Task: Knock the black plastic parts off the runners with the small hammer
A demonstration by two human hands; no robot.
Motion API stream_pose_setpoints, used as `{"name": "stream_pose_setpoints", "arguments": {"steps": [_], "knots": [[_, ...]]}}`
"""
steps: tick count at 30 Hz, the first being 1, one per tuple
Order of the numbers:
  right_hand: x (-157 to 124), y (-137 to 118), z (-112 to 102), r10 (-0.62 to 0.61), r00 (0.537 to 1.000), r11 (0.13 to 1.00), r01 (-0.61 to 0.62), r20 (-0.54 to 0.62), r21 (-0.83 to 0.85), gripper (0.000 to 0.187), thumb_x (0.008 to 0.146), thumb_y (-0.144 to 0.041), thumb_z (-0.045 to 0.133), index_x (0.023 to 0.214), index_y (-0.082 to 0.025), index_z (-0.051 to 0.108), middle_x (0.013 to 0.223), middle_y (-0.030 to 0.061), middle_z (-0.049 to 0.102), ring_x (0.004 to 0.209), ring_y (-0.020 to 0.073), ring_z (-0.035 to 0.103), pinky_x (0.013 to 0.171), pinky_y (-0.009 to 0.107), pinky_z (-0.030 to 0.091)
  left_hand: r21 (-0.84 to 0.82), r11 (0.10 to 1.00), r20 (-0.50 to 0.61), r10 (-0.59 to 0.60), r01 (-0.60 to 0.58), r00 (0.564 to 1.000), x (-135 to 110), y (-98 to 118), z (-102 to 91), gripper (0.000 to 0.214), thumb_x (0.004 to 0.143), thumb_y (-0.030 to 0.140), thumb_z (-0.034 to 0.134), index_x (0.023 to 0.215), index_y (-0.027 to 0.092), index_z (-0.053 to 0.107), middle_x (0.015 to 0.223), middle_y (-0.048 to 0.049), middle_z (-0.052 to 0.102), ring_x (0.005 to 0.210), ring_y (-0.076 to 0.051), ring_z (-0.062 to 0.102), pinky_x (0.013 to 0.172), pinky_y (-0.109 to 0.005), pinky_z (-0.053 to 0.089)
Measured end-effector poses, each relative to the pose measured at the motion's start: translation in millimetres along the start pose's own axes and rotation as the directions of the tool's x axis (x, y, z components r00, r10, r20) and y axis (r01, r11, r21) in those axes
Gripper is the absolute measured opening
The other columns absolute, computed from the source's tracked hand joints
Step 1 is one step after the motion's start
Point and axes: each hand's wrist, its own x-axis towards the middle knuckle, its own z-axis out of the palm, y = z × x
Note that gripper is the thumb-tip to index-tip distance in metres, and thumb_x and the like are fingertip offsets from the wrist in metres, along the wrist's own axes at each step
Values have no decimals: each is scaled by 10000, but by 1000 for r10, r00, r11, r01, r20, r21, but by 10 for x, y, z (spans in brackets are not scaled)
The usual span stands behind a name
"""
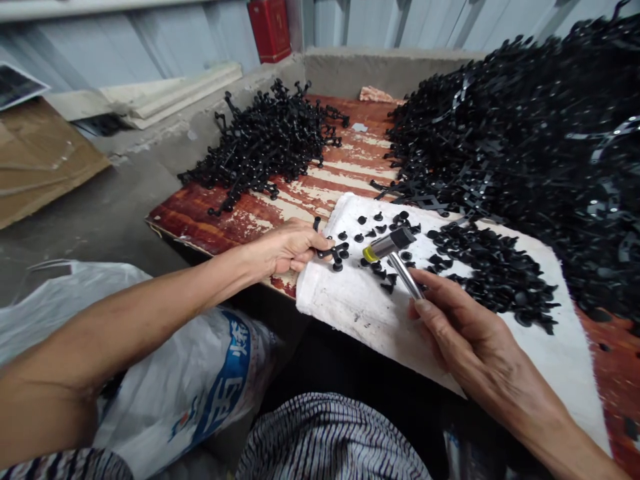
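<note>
My left hand pinches a black linkage piece with round knobs, held at the left edge of a white cloth. My right hand grips the metal handle of a small mallet. Its head has a black face on one side and a yellow one on the other, and hovers over the cloth. Small black disc-headed studs lie scattered around the mallet head. A denser heap of these studs covers the cloth's right part.
A pile of black linkage pieces lies on the worn red board at the back left. A large heap of black metal strips rises on the right. A white plastic sack stands below my left arm; cardboard lies far left.
</note>
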Motion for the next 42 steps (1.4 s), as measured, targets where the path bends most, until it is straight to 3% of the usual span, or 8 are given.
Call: {"name": "stream_pose_setpoints", "arguments": {"steps": [9,16,38,42], "knots": [[7,-19,-19,-23,999,1000,23,-28,-5,414,874,-446,533,1182,-181,612,673,14,616,417,103,426,320,228,300,-61,998,76,-1,6,997,37,-16,-29,193,821,20,579,648,105,568,509,-36,616,262,19,240,267,-122,135],[15,-17,-17,-21,999,1000,20,-49,-5,434,867,-442,530,1185,-161,616,678,17,629,415,97,428,319,223,313,-61,998,73,6,-2,997,47,-35,-30,205,844,23,571,649,86,581,510,-45,625,250,16,263,258,-120,154],[22,-20,-31,-34,998,999,32,-48,-41,437,868,-431,533,1190,-150,624,661,14,636,414,97,432,330,217,315,-13,1000,20,26,-25,999,13,-25,17,231,838,10,568,632,113,542,494,-39,613,254,4,249,262,-130,144],[25,-24,-19,-64,997,995,62,-30,-74,432,881,-418,512,1198,-146,624,692,37,657,518,137,556,387,226,401,44,998,-45,38,-36,998,-38,30,54,253,831,-3,554,624,134,509,484,-33,603,258,4,240,272,-132,135]]}}
